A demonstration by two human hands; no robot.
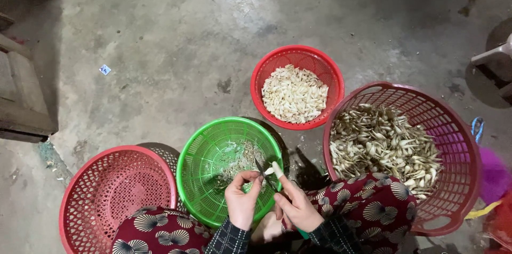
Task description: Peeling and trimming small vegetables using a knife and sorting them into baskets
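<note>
The concrete floor [176, 35] fills the view. At four o'clock stands the biggest thing on it, a dark red basket [458, 142] heaped with unpeeled pale-and-brown pieces [381, 144]. At eight o'clock is an empty pink basket [80, 200], touching the green basket [197, 147] at six o'clock, which holds a thin scatter of scraps. Just past centre toward one o'clock sits the small red basket [325, 70] of peeled white pieces [294, 94]. Over the green basket's near rim the left hand [241, 200] pinches one piece [270, 171], while the right hand [298, 207] is clenched around a small knife [260, 167], blade at that piece. At ten o'clock lies a tiny blue-and-white square label [105, 69].
</note>
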